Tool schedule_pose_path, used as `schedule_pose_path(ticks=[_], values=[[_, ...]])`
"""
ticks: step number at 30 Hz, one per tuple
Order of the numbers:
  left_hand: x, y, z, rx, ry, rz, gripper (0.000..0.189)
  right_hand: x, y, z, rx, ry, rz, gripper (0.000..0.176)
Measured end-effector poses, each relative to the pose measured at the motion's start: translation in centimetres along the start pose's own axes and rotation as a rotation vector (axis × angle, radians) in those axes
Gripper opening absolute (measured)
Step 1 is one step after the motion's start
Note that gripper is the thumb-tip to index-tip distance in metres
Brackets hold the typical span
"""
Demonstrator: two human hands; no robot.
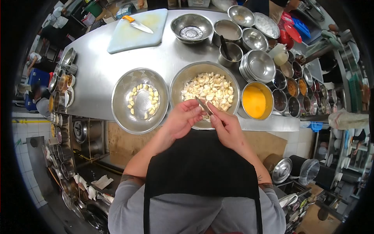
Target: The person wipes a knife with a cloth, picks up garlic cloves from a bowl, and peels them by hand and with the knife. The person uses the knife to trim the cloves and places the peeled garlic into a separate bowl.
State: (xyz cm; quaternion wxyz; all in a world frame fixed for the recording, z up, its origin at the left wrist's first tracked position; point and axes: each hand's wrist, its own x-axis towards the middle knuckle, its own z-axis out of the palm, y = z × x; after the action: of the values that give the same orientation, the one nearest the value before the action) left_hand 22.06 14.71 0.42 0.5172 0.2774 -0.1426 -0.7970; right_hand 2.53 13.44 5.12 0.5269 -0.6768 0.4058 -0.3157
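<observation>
Black apron point(202, 163) nearest; my right fingers point(218, 121) clamp small knife point(203, 105); left fingers point(191, 112), grip unclear, risk cut if it slips.

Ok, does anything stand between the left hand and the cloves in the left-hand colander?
Only two rims: that of the fuller bowl, which the left hand is over, and, beside it, that of the colander. Nothing else visible blocks the way to the cloves.

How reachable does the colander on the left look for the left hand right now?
Probably yes: the left hand is close to the colander's right rim, with nothing standing between. Its fingers are near the held knife, so clearing that first seems wise.
</observation>
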Motion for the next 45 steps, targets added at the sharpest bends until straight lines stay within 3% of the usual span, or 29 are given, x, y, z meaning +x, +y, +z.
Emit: schedule_pose_path(ticks=[4, 8, 16, 27, 31, 37, 45], values=[[-1.1, 0.3, 1.5, -0.008, -0.078, 0.114, 0.031, -0.7, -2.7, 0.4, 0.075, 0.013, -0.039, 0.039], [-1.8, 0.4, 2.6, -0.025, -0.089, 0.166, 0.030, -1.0, -4.0, -0.2, -0.107, -0.044, -0.103, 0.043], [-2.5, 0.4, 2.5, -0.014, -0.100, 0.166, 0.021, -1.2, -4.9, 0.3, -0.074, -0.019, -0.233, 0.043], [-2.9, 1.0, 3.7, 0.209, -0.050, 0.297, 0.012, -0.9, -3.8, 0.3, -0.040, -0.016, -0.209, 0.035], [-3.2, 1.2, 4.3, 0.185, -0.062, 0.307, 0.012, -1.1, -3.7, 0.0, 0.069, -0.046, -0.145, 0.034], [-3.1, 1.7, 4.9, 0.145, -0.089, 0.299, 0.015, -1.1, -4.7, 0.5, 0.045, -0.011, -0.238, 0.045], [-3.1, 0.9, 4.6, 0.104, -0.119, 0.356, 0.012, -1.3, -4.2, 0.6, 0.056, -0.057, -0.209, 0.042]])
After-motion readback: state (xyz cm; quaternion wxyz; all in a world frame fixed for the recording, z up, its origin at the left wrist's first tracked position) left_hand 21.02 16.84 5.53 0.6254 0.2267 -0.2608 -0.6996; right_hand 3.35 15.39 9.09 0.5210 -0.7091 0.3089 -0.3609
